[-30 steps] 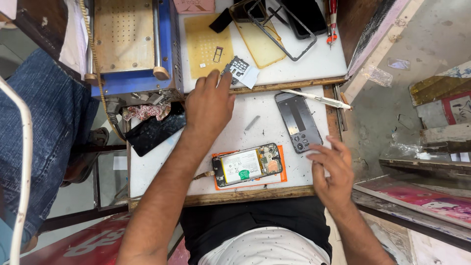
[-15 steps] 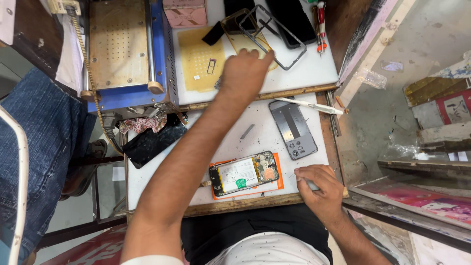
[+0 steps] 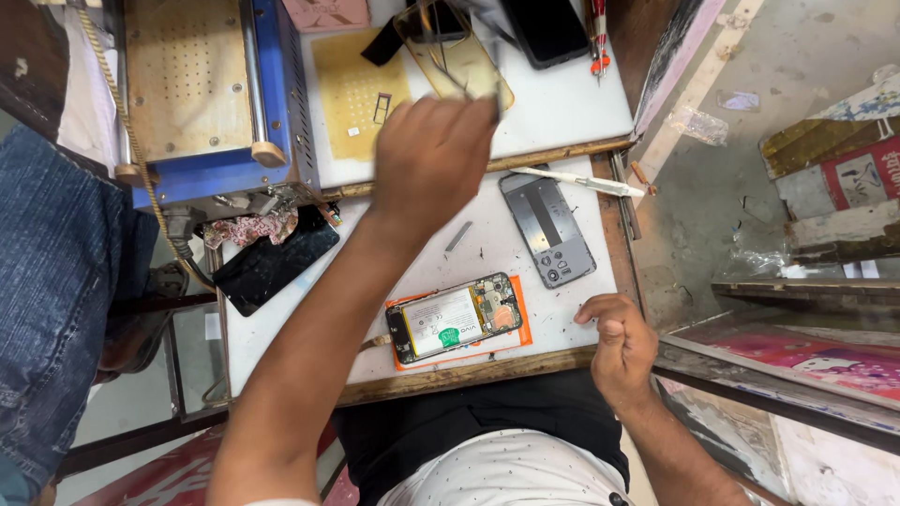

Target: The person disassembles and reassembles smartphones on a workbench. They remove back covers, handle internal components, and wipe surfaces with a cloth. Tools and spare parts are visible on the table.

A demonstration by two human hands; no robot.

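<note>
One opened phone [image 3: 457, 318], battery showing, lies on the table [image 3: 562, 112]; one grey back cover [image 3: 547, 228] at two o'clock. Left hand [image 3: 433, 155] blurred, grip unclear; right hand [image 3: 621, 341] fingers clenched.

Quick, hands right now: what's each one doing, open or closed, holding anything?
Left hand: raised over the bench, blurred; a thin dark tool seems pinched in it.
Right hand: loosely curled at the bench edge, holding nothing visible.

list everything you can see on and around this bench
opened phone: 1, battery showing, on orange mat at near edge
orange mat: 1, under opened phone
back cover: 1, grey, right of centre
white tool: 1, above back cover
blue machine: 1, far left
black screen panel: 1, below machine
clear case: 1, yellowish, far side
black phone: 1, top edge
left hand: reaching toward clear case
right hand: loosely closed, near edge
</note>
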